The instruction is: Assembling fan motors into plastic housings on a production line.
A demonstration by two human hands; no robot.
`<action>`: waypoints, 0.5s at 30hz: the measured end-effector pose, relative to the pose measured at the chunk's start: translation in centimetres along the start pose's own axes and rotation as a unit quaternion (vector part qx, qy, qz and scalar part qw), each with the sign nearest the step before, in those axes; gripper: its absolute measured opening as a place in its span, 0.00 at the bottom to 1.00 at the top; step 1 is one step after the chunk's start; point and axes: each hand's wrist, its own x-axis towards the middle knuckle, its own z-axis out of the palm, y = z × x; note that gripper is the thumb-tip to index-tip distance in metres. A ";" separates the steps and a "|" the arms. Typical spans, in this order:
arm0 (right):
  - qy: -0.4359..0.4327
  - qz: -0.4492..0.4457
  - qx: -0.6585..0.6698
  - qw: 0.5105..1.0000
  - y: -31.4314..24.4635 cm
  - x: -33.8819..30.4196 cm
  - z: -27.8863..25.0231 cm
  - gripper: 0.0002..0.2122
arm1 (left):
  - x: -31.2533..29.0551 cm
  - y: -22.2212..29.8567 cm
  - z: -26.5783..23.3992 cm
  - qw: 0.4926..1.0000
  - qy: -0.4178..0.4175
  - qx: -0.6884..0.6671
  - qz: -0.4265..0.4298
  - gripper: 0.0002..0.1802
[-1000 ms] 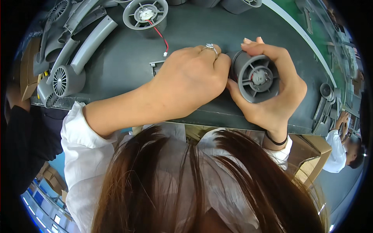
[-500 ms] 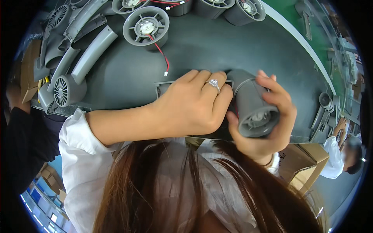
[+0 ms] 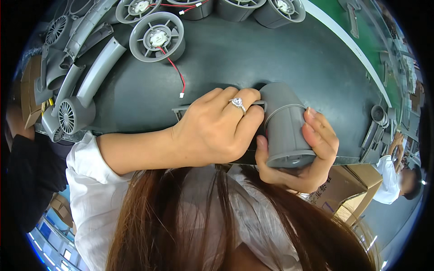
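Observation:
A grey hair dryer housing (image 3: pixel 284 122) is between my two hands near the table's front edge, its round barrel tilted with the open end toward me. My right hand (image 3: pixel 312 158) cups the barrel from the right, thumb at its left side and fingers along its right. My left hand (image 3: pixel 221 124), with a ring on it, closes over the grey handle part (image 3: pixel 181 111) that joins the barrel on the left. Most of that handle is hidden beneath the left hand. Farther back stands a grey cup-shaped fan unit (image 3: pixel 158 38) with red and black wires ending in a white plug (image 3: pixel 181 95).
Several more fan units (image 3: pixel 280 11) line the table's far side. Grey handle shells (image 3: pixel 101 70) and round-grille housings (image 3: pixel 74 115) pile up at the left. An open cardboard box (image 3: pixel 350 189) is below the right edge. Other people sit at the left and far right.
The barrel has tipped, so its inside shows less and its outer side more. My right hand has shifted slightly left and down with it; my left hand keeps its grip.

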 end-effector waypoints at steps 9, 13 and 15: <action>-0.001 -0.008 -0.136 0.991 -1.4 1.9 0.2 0.22 | -0.2 0.0 -0.3 1.000 -0.014 -0.016 -0.005 0.13; 0.005 0.034 -0.144 0.989 -2.0 1.9 0.0 0.22 | -0.6 0.5 -0.4 0.998 -0.037 -0.040 -0.021 0.13; -0.039 0.003 -0.150 0.988 -2.1 2.0 -0.4 0.22 | -0.7 0.5 0.0 0.999 -0.016 -0.040 -0.019 0.13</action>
